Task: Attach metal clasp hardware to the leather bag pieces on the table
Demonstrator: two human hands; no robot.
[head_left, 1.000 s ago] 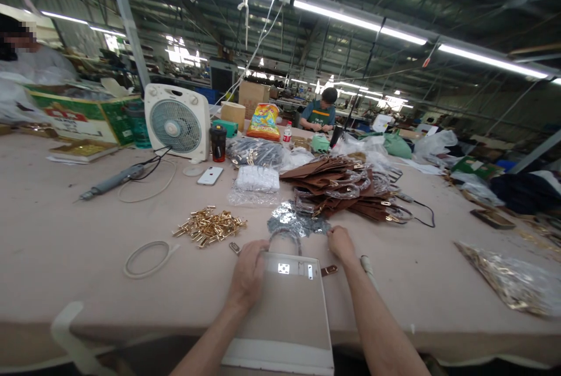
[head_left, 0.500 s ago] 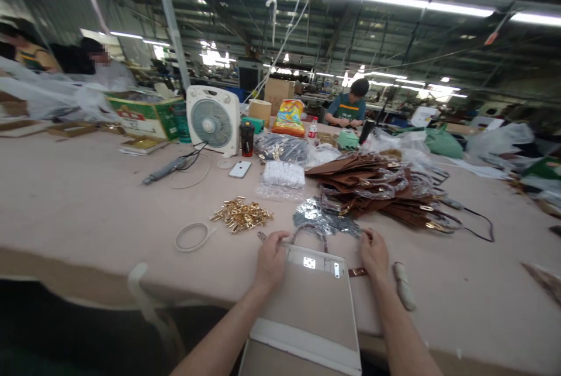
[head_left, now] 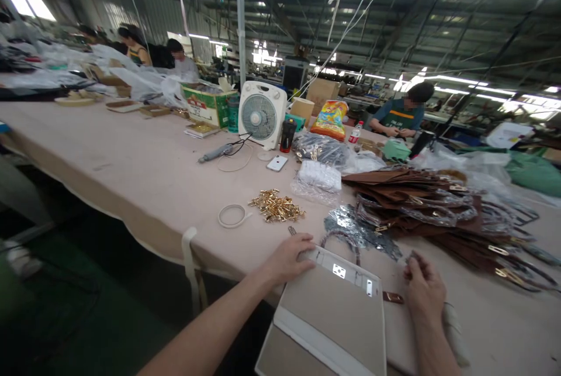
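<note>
A flat beige handbag [head_left: 335, 300] with a pale band across it lies at the table's front edge, its wrapped handle [head_left: 340, 237] pointing away from me. Small metal plates show through a shiny strip along its top. My left hand [head_left: 293, 256] grips the upper left corner, fingers over the edge. To the right of the bag, apart from it, my right hand [head_left: 424, 285] is pinched closed; a small dark piece seems to show at its fingertips, too small to name. Between the hands and beyond lie film-wrapped silvery pieces [head_left: 350, 224]. A brown strap tab [head_left: 392, 297] sticks out from the bag's right side.
Gold hardware [head_left: 277, 206] is heaped beside a tape ring [head_left: 232, 216]. Brown bag pieces [head_left: 421, 195] are stacked at right. A pale roll [head_left: 454, 332] lies by my right forearm. Farther back are a phone [head_left: 277, 163], a corded tool [head_left: 215, 154], a fan [head_left: 262, 114] and a co-worker [head_left: 401, 113].
The view has swung left, so everything appears farther right. My right hand has moved outward from the bag's top right corner. My left hand has stayed at the upper left corner.
</note>
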